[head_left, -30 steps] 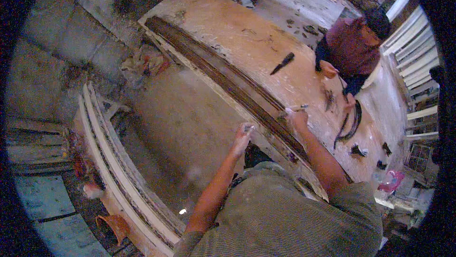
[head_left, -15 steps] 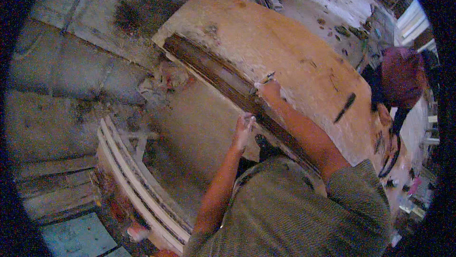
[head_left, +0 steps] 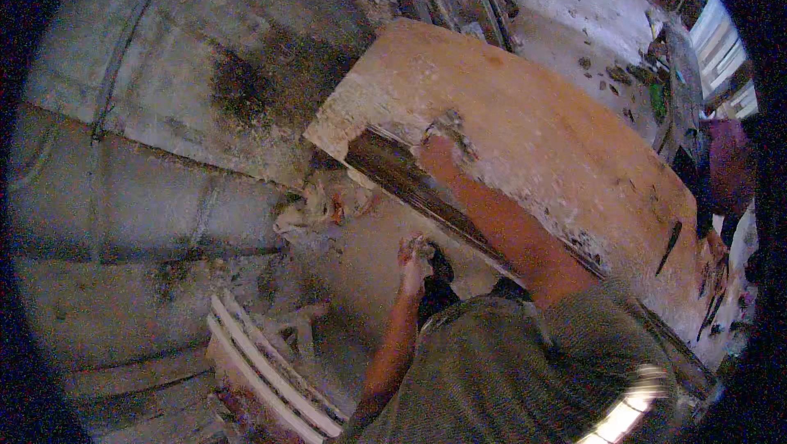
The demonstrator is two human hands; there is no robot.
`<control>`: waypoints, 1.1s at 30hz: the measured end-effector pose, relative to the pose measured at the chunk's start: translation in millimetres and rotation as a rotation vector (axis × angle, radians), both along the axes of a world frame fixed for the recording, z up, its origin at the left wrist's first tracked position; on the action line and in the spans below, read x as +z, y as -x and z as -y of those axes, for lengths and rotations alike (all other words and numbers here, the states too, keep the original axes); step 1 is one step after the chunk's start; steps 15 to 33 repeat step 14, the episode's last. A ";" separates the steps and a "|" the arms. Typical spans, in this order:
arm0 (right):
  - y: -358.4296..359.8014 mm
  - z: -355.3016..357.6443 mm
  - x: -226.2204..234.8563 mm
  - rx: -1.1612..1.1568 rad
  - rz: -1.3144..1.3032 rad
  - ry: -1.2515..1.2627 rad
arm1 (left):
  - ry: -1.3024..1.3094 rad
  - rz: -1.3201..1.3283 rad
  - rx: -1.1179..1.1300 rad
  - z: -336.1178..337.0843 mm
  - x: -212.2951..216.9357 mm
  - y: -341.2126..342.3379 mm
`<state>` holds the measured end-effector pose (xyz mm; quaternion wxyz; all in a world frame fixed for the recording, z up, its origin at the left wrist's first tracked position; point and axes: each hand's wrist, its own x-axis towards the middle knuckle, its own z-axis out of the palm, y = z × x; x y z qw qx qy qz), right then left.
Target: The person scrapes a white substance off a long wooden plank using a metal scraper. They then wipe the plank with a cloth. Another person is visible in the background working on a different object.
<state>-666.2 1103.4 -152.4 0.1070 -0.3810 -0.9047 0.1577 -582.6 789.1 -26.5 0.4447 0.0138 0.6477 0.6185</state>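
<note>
A: Worktop (head_left: 533, 116) first. One broad board-like slab, pale orange-brown, dusty, tilted across upper right of view.

B: Thing in hand?

A: Long dark strip (head_left: 426, 194) along near edge of worktop, running from upper left corner down toward lower right. One strip counted; could be two layered, cannot tell through blur.

B: Handling?

A: Judged stiff and fairly heavy: long, wood-like, holds a straight line with no sag. Surface looks rough and dusty, so not slippery. Ends likely to swing if lifted from one point; best taken near far end with one hand and midway with the other, fingers hooked over top edge.

B: Right hand?

A: Right hand (head_left: 443, 153) stretched out to far end of strip, resting on or against it beside worktop corner. Grip: blurred, cannot tell whether fingers closed round anything or only pressed flat.

B: Left?

A: Left hand (head_left: 416, 257) lower, below strip, apart from it, over dusty floor (head_left: 361, 272). Fingers curled in; something small perhaps pinched inside, too blurred to name. Grip state not certain.

B: Other counts?

A: One pale crumpled heap (head_left: 320, 206) under worktop corner. Stack of white slats (head_left: 262, 362) lower left, three ribs visible. One second person (head_left: 725, 169) at far right edge, dark red clothing. One dark elongated tool (head_left: 668, 247) lying on worktop at right, well apart from both hands.
</note>
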 end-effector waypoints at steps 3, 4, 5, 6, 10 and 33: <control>76.4 14.8 46.6 -0.005 -0.070 0.088 | -0.086 -0.040 0.043 -16.2 19.5 39.5; 99.1 15.8 54.5 0.002 -0.078 0.103 | -0.124 -0.025 0.050 -22.4 18.1 56.0; 116.6 15.9 58.4 0.009 -0.086 0.108 | -0.149 -0.025 0.031 -24.0 15.3 69.6; 127.7 17.0 60.2 0.023 -0.086 0.103 | -0.174 -0.024 0.012 -25.8 13.3 83.1; 82.5 21.5 41.1 0.145 -0.056 -0.198 | -0.223 -0.059 -0.075 -34.6 0.2 131.9; -51.6 34.6 23.4 0.229 0.065 -0.530 | -0.258 0.072 0.078 -21.9 -40.9 134.7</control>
